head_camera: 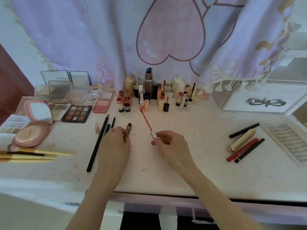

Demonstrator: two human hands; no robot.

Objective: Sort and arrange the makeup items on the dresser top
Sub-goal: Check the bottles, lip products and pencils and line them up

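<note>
Two hands: left (114,143) grips lip-gloss tube (128,128), right (167,143) its wand (147,122).

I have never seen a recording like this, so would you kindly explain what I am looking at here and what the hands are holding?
There is no machine: a person wears a camera on the head, looking down at their own bare hands over a dresser top. The left hand holds a small lip gloss tube. The right hand pinches the silver cap of its red wand. At the back stand bottles and more tubes. On the left lie an eyeshadow palette, a pink compact and gold brushes; on the right, pencils and a gold lipstick.
</note>
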